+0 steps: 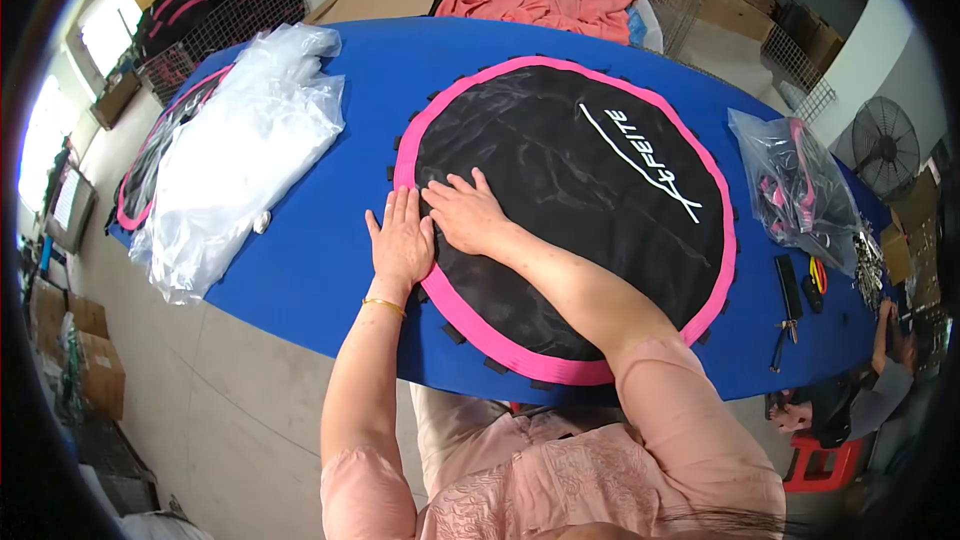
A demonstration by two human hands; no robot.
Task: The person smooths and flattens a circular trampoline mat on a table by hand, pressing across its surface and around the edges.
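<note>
Left hand [403, 245]: was flattened on pink rim [560, 371]
Right hand [465, 213]: was spread on black cloth [555, 190]
Pressure: was best kept even

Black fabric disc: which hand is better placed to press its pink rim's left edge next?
Probably the left hand: it lies across the pink rim, while the right hand rests mostly on black fabric.

Left grip [403, 247], right grip [468, 216] flat on pink-rimmed mat [580, 205].
</note>
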